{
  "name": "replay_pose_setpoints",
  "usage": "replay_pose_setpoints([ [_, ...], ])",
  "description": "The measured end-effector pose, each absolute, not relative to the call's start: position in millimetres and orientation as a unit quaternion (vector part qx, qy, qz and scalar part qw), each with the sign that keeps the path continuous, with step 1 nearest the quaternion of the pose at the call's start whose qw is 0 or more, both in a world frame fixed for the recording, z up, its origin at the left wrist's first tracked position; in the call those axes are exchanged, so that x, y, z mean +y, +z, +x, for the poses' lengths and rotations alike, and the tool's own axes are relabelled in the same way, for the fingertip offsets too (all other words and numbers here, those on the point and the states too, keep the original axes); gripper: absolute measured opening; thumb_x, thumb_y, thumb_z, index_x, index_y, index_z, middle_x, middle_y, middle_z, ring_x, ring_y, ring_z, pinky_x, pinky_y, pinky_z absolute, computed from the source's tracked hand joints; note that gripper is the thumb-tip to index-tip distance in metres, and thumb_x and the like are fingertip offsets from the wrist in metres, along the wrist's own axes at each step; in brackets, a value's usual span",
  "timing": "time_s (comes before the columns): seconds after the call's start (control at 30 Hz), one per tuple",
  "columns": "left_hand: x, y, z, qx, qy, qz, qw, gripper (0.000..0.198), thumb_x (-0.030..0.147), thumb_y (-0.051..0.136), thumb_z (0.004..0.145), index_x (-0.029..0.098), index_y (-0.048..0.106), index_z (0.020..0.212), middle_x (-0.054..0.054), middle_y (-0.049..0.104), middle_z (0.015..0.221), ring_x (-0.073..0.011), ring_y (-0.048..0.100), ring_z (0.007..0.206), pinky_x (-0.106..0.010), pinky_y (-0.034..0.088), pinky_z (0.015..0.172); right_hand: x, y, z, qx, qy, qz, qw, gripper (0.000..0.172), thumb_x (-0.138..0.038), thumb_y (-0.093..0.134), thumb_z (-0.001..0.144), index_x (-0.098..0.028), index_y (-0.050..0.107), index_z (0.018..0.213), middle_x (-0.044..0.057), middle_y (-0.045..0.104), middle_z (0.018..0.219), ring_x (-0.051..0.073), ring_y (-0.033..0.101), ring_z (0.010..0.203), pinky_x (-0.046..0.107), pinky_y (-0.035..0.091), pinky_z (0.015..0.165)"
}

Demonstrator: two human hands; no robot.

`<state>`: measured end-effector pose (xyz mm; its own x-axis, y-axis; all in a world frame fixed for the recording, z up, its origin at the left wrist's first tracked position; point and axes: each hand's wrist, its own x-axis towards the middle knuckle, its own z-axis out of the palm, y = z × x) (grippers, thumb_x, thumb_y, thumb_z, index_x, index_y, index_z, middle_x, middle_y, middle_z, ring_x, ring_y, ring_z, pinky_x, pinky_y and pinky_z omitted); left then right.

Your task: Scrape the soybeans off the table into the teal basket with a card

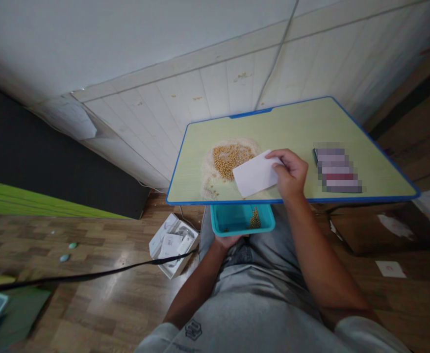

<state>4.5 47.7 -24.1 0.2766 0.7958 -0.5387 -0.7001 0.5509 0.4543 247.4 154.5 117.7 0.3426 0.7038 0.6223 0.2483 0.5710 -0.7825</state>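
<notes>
My right hand [291,172] pinches a white card [255,173] that lies against the pale green tabletop [299,125], next to a heap of soybeans [231,158] mixed with white rice [208,169]. My left hand [232,239] is under a teal tray [242,218] held just below the table's near edge; only the fingers' base shows. A few soybeans [254,219] lie in the tray's right part.
A dark object with a blurred patch [338,170] lies on the table's right side. A white opened box [173,242] and a black strap [89,276] are on the wooden floor to the left. A cardboard box [376,225] stands at the right.
</notes>
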Motion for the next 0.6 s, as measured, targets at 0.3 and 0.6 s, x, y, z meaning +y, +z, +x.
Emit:
replay_pose_setpoints([
  [0.3,47,-14,5,0.384,0.46,0.047,0.799,0.083,0.076,0.044,0.116,0.027,0.088,0.166,-0.018,0.082,0.184,-0.0544,0.057,0.189,-0.085,0.041,0.156,152,122,243,-0.542,0.194,-0.426,0.698,0.021,-0.033,0.073,0.084,-0.03,0.09,0.097,0.003,0.089,0.095,0.03,0.08,0.086,0.04,0.059,0.076],
  [0.6,48,-25,3,0.388,0.472,0.026,0.791,0.075,0.075,0.052,0.115,0.034,0.087,0.167,-0.014,0.09,0.172,-0.0501,0.06,0.188,-0.08,0.039,0.159,160,113,246,-0.525,0.135,-0.438,0.717,0.02,-0.047,0.076,0.104,-0.031,0.087,0.108,0.006,0.087,0.106,0.033,0.085,0.101,0.044,0.069,0.087],
])
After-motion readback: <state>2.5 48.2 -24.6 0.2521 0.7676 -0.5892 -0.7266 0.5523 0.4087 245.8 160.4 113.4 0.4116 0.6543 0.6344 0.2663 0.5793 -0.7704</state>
